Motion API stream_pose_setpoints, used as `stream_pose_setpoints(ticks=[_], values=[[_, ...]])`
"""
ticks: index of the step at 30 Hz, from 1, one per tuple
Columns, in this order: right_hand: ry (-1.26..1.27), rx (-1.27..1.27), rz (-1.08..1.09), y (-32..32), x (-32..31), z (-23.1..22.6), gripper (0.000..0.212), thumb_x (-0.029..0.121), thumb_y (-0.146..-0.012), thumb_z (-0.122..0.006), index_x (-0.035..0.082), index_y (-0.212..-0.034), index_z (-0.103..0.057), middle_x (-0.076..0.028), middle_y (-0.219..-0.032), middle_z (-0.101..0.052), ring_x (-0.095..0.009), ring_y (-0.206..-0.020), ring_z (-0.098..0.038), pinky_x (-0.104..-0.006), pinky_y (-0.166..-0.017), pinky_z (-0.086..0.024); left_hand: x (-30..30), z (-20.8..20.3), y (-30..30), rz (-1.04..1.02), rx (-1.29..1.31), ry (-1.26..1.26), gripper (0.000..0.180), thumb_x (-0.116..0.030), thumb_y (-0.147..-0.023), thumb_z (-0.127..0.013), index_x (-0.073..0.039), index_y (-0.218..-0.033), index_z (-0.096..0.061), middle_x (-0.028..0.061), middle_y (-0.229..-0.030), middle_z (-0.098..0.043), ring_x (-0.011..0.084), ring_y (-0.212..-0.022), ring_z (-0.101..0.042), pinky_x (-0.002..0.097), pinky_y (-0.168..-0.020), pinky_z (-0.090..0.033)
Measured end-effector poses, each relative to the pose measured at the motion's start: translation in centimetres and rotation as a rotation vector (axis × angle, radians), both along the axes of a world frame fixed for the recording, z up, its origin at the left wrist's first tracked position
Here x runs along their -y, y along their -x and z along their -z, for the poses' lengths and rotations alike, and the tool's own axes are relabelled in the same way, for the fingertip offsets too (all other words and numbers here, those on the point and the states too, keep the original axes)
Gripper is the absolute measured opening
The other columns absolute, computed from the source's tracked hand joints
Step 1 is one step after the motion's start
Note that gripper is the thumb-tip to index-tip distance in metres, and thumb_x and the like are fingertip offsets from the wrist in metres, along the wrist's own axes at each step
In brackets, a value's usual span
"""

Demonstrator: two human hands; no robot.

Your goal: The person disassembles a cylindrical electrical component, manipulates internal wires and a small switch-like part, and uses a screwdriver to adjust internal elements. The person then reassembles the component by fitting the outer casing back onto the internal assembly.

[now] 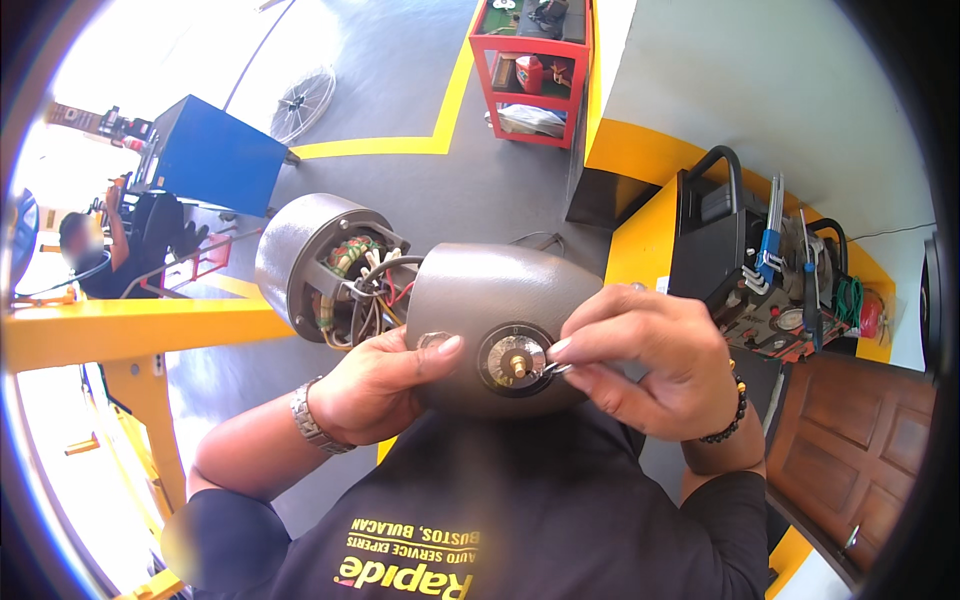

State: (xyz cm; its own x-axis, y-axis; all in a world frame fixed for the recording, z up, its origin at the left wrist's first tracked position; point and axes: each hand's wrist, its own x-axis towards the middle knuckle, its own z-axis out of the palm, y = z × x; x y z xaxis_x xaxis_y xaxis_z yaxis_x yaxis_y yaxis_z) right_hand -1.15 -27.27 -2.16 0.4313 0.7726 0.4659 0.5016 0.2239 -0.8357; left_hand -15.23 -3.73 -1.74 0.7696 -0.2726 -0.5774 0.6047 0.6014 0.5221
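Observation:
A rounded grey metal housing is held up in front of my chest by my left hand, its thumb pressed on the front and its fingers behind. On its face sits a round black-rimmed dial plate with a brass shaft at the centre. My right hand pinches a small thin metal piece at the plate's right edge, close to the shaft; its exact kind is too small to tell. Coloured wires run from the housing to an open grey motor body with exposed windings.
A yellow steel beam comes in from the left, near the motor body. Farther off are a blue cabinet, a bicycle wheel and a crouching person. A red cart, a tool stand and a wooden door lie rightward.

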Motion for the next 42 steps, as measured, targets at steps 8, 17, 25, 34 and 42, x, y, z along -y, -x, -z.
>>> stream_pose_setpoints(ticks=[8, 17, 25, 34, 42], values=[[0.121, 0.348, 0.097, 1.7, -1.1, 0.0, 0.037, -0.002, -0.073, -0.078, 0.002, -0.108, -0.070, -0.007, -0.091, -0.066, -0.025, -0.081, -0.064, -0.0369, -0.074, -0.048, 0.3, 0.0, -0.1, -0.056, -0.005, 0.010, 0.044, -0.021, -0.104, -0.057, -0.002, -0.143, -0.048, 0.0091, -0.136, -0.060, 0.0193, -0.126, -0.056, 0.0387, -0.110, -0.042], [0.186, 0.453, 0.229, 2.3, -0.8, 0.5, 0.038, 0.004, -0.068, -0.084, 0.004, -0.105, -0.074, -0.008, -0.101, -0.060, -0.025, -0.089, -0.058, -0.0352, -0.073, -0.048, 0.6, 0.0, 0.1, -0.082, 0.002, -0.006, 0.044, -0.020, -0.104, -0.057, -0.003, -0.144, -0.048, 0.0085, -0.136, -0.060, 0.0187, -0.126, -0.056, 0.0389, -0.110, -0.041], [0.206, 0.503, 0.408, 3.3, -0.6, 0.4, 0.042, 0.015, -0.067, -0.087, 0.012, -0.108, -0.076, -0.014, -0.121, -0.056, -0.030, -0.101, -0.059, -0.0434, -0.086, -0.048, 0.6, 0.4, 0.5, -0.102, 0.003, -0.002, 0.044, -0.019, -0.104, -0.055, -0.003, -0.144, -0.047, 0.0087, -0.138, -0.058, 0.0189, -0.128, -0.054, 0.0391, -0.111, -0.040], [0.083, 0.267, 0.420, 4.5, -1.0, 2.9, 0.037, 0.011, -0.068, -0.085, 0.016, -0.103, -0.074, -0.008, -0.117, -0.060, -0.030, -0.113, -0.063, -0.0542, -0.107, -0.040, 0.8, 0.1, 0.7, -0.078, -0.009, -0.019, 0.044, -0.019, -0.105, -0.053, -0.002, -0.145, -0.046, 0.0090, -0.140, -0.057, 0.0196, -0.129, -0.053, 0.0391, -0.111, -0.041], [0.135, 0.224, 0.406, 4.8, -1.1, 2.1, 0.034, 0.008, -0.069, -0.083, 0.012, -0.102, -0.073, -0.010, -0.115, -0.062, -0.034, -0.116, -0.062, -0.0561, -0.107, -0.041, 1.0, -0.1, 0.9, -0.090, -0.010, -0.053, 0.044, -0.022, -0.105, -0.055, -0.002, -0.143, -0.047, 0.0091, -0.139, -0.057, 0.0198, -0.128, -0.054, 0.0390, -0.109, -0.042]])
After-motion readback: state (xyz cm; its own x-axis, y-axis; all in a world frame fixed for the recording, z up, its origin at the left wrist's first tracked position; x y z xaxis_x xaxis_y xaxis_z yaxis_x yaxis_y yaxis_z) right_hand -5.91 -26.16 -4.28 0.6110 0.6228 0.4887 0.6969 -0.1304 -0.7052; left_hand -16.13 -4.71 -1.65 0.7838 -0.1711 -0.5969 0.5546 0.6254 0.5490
